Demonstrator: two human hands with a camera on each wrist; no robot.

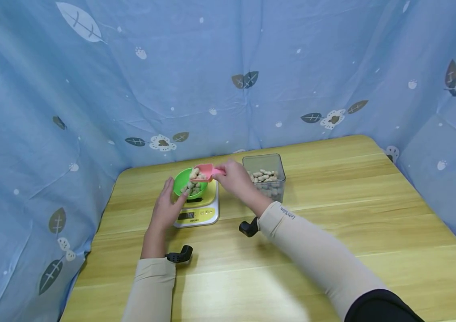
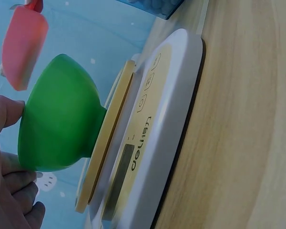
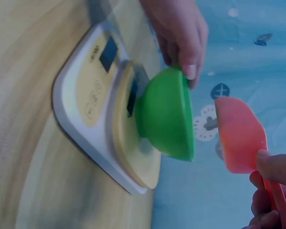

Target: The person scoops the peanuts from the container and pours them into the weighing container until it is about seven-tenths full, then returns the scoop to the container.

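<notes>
A green bowl (image 1: 181, 179) with unshelled peanuts (image 1: 192, 189) in it stands on a yellow and white kitchen scale (image 1: 211, 215). My left hand (image 1: 164, 211) holds the bowl by its rim, thumb on one side and fingers on the other. In my right hand (image 1: 236, 178) is the handle of a small pink scoop (image 1: 209, 171), pinched between thumb and fingers. Peanuts lie in the scoop, which is over the bowl's right edge. In the right wrist view the scoop (image 3: 240, 136) is apart from the bowl (image 3: 169, 114). The scale's display digits are too small to read.
A clear grey plastic container (image 1: 280, 176), partly filled with peanuts, stands right of the scale, behind my right forearm. The wooden table (image 1: 356, 201) ends at a blue patterned curtain (image 1: 212, 67). Black wrist cameras (image 1: 249, 228) jut from both wrists above the tabletop.
</notes>
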